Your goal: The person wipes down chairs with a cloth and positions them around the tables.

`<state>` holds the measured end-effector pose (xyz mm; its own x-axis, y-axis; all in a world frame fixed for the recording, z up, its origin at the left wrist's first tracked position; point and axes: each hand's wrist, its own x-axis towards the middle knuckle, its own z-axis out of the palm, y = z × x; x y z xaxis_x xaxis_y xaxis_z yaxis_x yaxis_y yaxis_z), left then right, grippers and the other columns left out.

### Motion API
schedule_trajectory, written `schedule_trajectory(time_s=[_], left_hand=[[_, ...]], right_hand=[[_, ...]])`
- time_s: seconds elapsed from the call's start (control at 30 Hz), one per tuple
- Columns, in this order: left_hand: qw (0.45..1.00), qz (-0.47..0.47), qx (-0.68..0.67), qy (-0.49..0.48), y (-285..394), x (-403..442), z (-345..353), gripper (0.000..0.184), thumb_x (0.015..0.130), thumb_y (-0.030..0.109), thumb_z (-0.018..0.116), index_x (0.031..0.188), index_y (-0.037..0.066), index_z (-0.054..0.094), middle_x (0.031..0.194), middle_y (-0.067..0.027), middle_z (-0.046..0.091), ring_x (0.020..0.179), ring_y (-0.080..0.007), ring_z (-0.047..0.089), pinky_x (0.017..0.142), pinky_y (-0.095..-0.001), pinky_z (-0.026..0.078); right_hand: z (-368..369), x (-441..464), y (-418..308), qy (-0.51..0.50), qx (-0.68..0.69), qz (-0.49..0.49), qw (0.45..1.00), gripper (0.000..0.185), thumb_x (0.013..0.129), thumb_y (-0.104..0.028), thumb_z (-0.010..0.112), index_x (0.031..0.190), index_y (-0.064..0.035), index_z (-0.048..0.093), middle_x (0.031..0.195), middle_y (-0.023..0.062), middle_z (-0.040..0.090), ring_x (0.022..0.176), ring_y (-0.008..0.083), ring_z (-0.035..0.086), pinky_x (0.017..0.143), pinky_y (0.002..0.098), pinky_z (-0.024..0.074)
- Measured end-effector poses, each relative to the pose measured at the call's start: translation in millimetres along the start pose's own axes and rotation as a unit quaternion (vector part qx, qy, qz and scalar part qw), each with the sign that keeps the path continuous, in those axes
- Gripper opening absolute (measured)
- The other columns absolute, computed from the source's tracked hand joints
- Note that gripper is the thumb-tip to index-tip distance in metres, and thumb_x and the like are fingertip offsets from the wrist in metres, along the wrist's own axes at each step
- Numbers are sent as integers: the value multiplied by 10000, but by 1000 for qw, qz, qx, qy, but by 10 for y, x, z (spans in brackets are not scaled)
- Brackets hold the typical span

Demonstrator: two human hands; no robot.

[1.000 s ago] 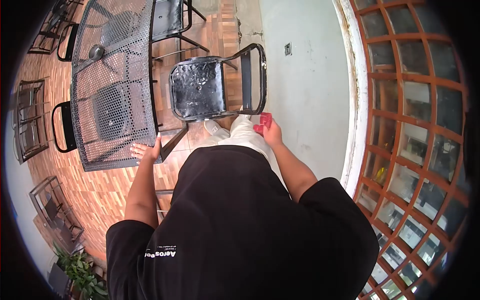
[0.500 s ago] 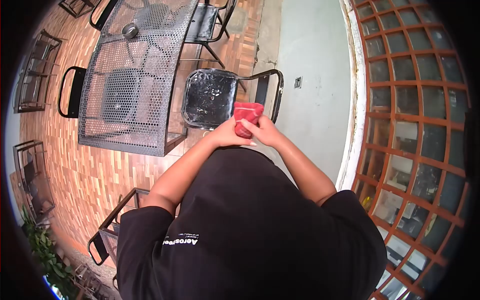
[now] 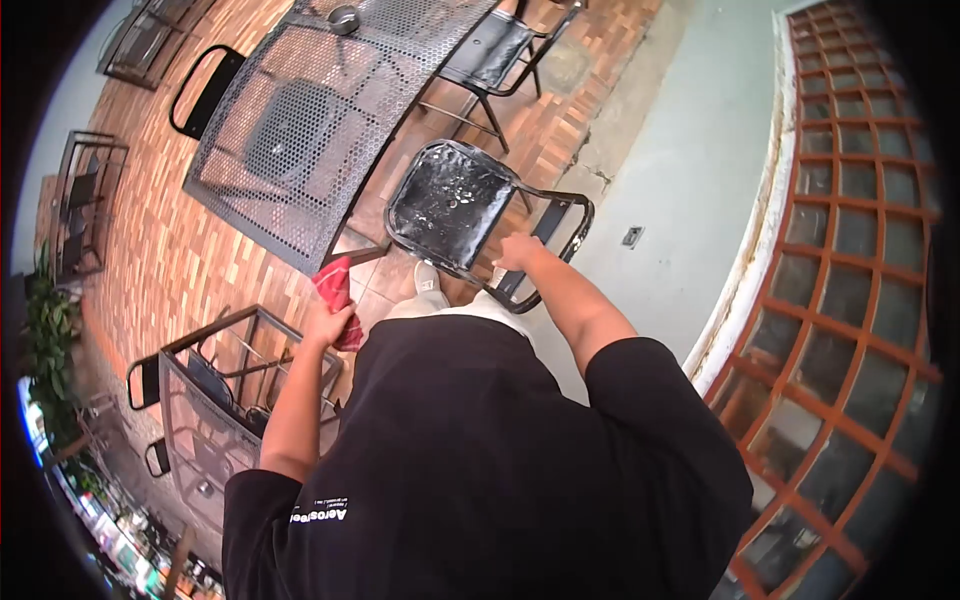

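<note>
In my left hand (image 3: 328, 324), wrapped by the fingers, is a red cloth (image 3: 333, 284) with pale lines; it sticks out above and below the fist, by the near corner of the mesh table (image 3: 300, 150). My right hand (image 3: 520, 252) is over the gap between the seat and backrest of a black metal chair (image 3: 450, 203). Its fingers look loosely bent and apart, with nothing visible in them. Whether it touches the chair frame I cannot tell. The chair's black seat is scuffed with whitish marks.
Another black chair (image 3: 490, 50) stands at the table's far right side. A metal bowl (image 3: 343, 19) sits on the table. A second mesh table (image 3: 205, 440) is at lower left. To the right are a pale floor strip (image 3: 690, 150) and a red-framed glass grid (image 3: 850, 250).
My hands have parted. The cloth, held by both before, has gone left and down in my left hand, while my right hand has let go of it. The view has turned and shifted.
</note>
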<state>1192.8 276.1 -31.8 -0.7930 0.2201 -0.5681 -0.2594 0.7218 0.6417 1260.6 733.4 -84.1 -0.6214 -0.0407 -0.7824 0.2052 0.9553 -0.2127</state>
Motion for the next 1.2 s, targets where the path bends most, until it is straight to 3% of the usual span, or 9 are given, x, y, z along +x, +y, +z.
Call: schedule_trajectory(time_s=[0.03, 0.1, 0.23, 0.3, 0.43, 0.7, 0.77, 1.03, 1.2], left_hand=[[999, 7, 1, 41, -187, -221, -31, 318, 862, 292, 740, 1030, 23, 713, 888, -93, 726, 848, -199, 696, 799, -376, 547], [983, -168, -47, 62, -1199, -526, 85, 319, 857, 291, 746, 1037, 32, 704, 892, -82, 717, 847, -195, 685, 786, -368, 541], [883, -335, -276, 179, -761, -1718, 530, 282, 826, 272, 770, 986, 53, 694, 872, -40, 689, 782, -178, 647, 757, -351, 526], [854, -369, -297, 215, -870, -2169, 918, 274, 845, 281, 751, 980, 51, 688, 872, -48, 691, 782, -194, 654, 772, -354, 534], [726, -438, -519, 110, -1368, -2846, 1658, 341, 885, 316, 701, 1046, 16, 689, 918, -106, 721, 842, -246, 706, 816, -380, 574], [734, -472, -473, 121, -1260, -2844, 2008, 366, 870, 306, 704, 1060, -6, 691, 942, -126, 734, 815, -247, 721, 773, -403, 583], [805, -494, -321, 71, -1166, -2573, 1849, 407, 836, 325, 731, 1059, -14, 694, 963, -130, 739, 834, -250, 721, 773, -402, 576], [885, -382, -261, 41, -1562, -1619, 1337, 424, 803, 339, 758, 1079, 22, 702, 993, -142, 735, 881, -257, 715, 780, -393, 567], [869, -384, -305, 66, -1699, -1343, 840, 399, 805, 343, 753, 1049, 34, 693, 966, -132, 723, 859, -244, 703, 761, -396, 565]], right_hand=[[-40, 145, 69, -113, -26, 39, 993, 625, 920, -565, 608, 1350, -114, 643, 1403, 147, 604, 1316, 352, 549, 1067, 490, 453], [-76, 356, 133, -109, -71, 36, 991, 655, 919, -589, 591, 1382, -127, 622, 1455, 127, 567, 1361, 344, 513, 1115, 524, 389], [134, 767, 340, -180, -182, 28, 966, 704, 929, -642, 538, 1434, -155, 588, 1510, 83, 533, 1431, 327, 450, 1195, 605, 222], [305, 987, 329, -203, -192, 22, 960, 707, 928, -656, 528, 1428, -160, 595, 1501, 75, 543, 1417, 321, 467, 1184, 574, 264], [476, 1037, 266, -242, -180, -11, 953, 692, 929, -677, 504, 1397, -182, 626, 1470, 74, 574, 1369, 302, 524, 1136, 477, 383], [187, 928, 131, -211, -204, -13, 956, 703, 922, -696, 487, 1382, -186, 635, 1459, 98, 575, 1349, 313, 536, 1116, 474, 414], [174, 890, -33, -207, -218, -18, 953, 711, 923, -699, 476, 1391, -186, 625, 1466, 102, 567, 1361, 314, 523, 1124, 481, 405], [282, 1262, -210, -202, -229, -21, 952, 703, 922, -664, 497, 1371, -142, 635, 1471, 117, 556, 1376, 315, 511, 1132, 445, 407], [110, 1333, -610, -201, -227, -9, 953, 720, 921, -668, 501, 1363, -115, 636, 1465, 138, 557, 1373, 331, 508, 1133, 443, 408]])
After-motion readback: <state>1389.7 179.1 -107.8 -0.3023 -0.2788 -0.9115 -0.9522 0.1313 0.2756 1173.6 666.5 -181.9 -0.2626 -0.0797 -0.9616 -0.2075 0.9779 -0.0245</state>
